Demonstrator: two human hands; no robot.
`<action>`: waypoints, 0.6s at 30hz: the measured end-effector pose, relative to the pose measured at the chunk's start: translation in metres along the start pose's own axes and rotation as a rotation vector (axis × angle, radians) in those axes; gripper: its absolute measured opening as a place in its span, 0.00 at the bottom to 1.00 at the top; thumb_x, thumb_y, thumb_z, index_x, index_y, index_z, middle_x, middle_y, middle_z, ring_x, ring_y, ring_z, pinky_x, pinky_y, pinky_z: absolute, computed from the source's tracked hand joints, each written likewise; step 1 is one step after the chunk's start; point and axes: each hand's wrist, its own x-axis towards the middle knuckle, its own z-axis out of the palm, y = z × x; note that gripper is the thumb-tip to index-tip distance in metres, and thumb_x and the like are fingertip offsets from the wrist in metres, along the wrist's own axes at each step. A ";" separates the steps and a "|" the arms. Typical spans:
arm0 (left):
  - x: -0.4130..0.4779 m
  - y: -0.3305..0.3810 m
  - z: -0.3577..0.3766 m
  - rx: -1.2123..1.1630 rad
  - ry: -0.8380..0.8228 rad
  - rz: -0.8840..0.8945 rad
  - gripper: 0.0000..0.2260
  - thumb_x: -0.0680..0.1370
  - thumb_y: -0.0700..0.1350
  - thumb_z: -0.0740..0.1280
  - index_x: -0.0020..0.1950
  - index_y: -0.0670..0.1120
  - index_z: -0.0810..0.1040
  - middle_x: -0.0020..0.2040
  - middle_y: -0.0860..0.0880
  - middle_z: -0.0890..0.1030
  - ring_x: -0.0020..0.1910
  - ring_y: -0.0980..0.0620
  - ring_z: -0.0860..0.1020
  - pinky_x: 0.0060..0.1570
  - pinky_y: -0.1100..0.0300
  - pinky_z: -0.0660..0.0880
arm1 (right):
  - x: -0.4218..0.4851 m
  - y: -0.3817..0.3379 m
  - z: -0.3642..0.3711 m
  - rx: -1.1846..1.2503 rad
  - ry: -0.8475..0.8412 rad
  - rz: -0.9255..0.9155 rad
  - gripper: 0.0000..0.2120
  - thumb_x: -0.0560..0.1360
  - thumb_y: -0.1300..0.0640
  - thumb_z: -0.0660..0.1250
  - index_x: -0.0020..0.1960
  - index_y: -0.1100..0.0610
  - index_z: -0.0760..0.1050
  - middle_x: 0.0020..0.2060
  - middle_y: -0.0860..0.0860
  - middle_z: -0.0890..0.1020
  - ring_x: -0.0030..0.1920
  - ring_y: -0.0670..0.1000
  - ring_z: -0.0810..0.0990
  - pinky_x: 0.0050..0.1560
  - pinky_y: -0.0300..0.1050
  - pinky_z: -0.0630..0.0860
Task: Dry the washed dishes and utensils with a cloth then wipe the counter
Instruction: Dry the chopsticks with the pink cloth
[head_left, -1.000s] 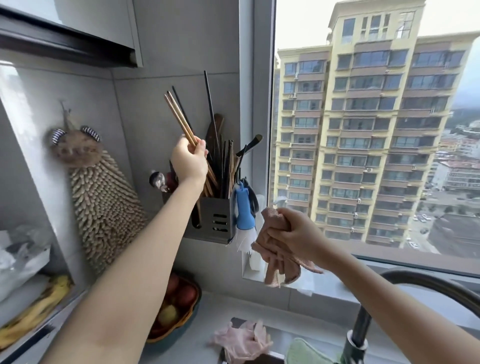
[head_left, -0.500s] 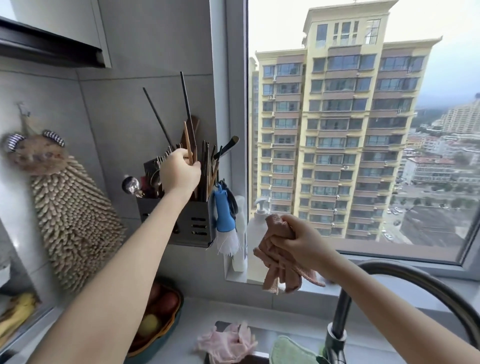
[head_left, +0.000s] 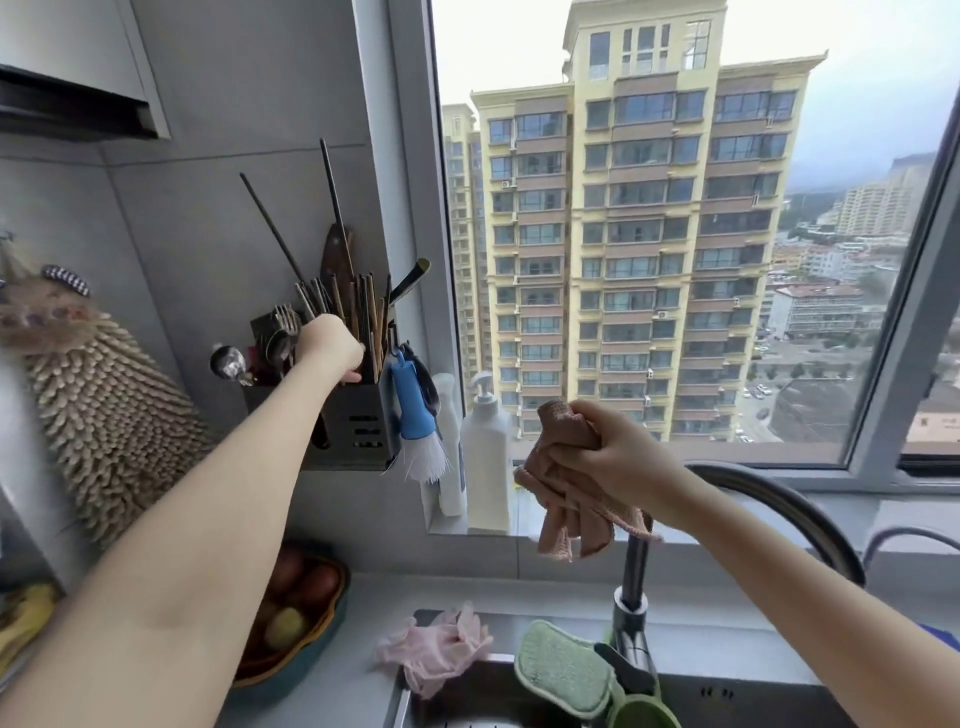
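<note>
My left hand reaches up to the grey wall-mounted utensil holder, fingers curled down around a bundle of wooden chopsticks standing in it among forks, spoons and a knife. My right hand is raised in front of the window sill, gripping a bunched pinkish-brown cloth that hangs below the fist. The grey counter runs below, next to the sink.
A blue brush hangs off the holder, beside a white pump bottle on the sill. The curved tap rises under my right arm. Pink gloves, a green sponge, a fruit bowl and a shaggy wall towel surround.
My left hand has come down with the chopsticks, lowering them from above the holder into it. The right hand keeps hold of the cloth. The view has shifted to the right.
</note>
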 end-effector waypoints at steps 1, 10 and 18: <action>-0.007 0.001 -0.002 0.012 -0.002 0.031 0.11 0.78 0.40 0.65 0.56 0.35 0.74 0.51 0.42 0.80 0.44 0.39 0.83 0.28 0.62 0.78 | -0.005 0.000 -0.005 0.013 0.013 0.006 0.09 0.73 0.63 0.69 0.51 0.54 0.75 0.42 0.48 0.80 0.47 0.52 0.79 0.49 0.45 0.76; -0.184 0.038 0.032 -0.303 -0.116 0.553 0.05 0.69 0.55 0.67 0.43 0.60 0.80 0.40 0.51 0.82 0.43 0.44 0.82 0.48 0.43 0.79 | -0.141 0.029 -0.075 0.161 0.086 0.165 0.24 0.70 0.67 0.72 0.60 0.51 0.67 0.48 0.53 0.82 0.50 0.51 0.83 0.54 0.51 0.80; -0.362 0.106 0.175 -0.168 -0.659 0.903 0.05 0.76 0.45 0.68 0.48 0.50 0.83 0.38 0.58 0.81 0.35 0.67 0.78 0.38 0.74 0.73 | -0.287 0.097 -0.158 0.051 0.396 0.497 0.20 0.66 0.64 0.77 0.53 0.55 0.73 0.47 0.54 0.81 0.48 0.51 0.82 0.51 0.44 0.80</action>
